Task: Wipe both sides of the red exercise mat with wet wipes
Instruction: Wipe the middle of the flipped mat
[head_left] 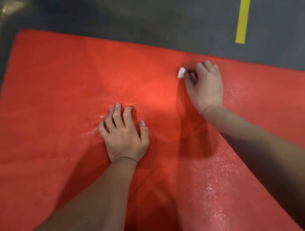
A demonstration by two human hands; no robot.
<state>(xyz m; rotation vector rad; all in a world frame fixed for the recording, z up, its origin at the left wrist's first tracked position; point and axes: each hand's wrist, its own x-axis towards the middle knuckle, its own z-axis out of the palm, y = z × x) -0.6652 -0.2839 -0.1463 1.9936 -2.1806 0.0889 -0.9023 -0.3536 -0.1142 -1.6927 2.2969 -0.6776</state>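
Note:
The red exercise mat lies flat on the floor and fills most of the head view. Its far edge and far left corner show. My right hand is near the far edge, its fingers curled round a small white wet wipe that sticks out to the left and touches the mat. My left hand rests on the middle of the mat with its fingers bent and their tips pressing down. Wet, shiny patches glisten on the mat at the right and beside my left hand.
Dark grey floor surrounds the mat at the top and left. A yellow tape strip runs on the floor beyond the far edge, at the upper right. A pale glare spot lies at the upper left.

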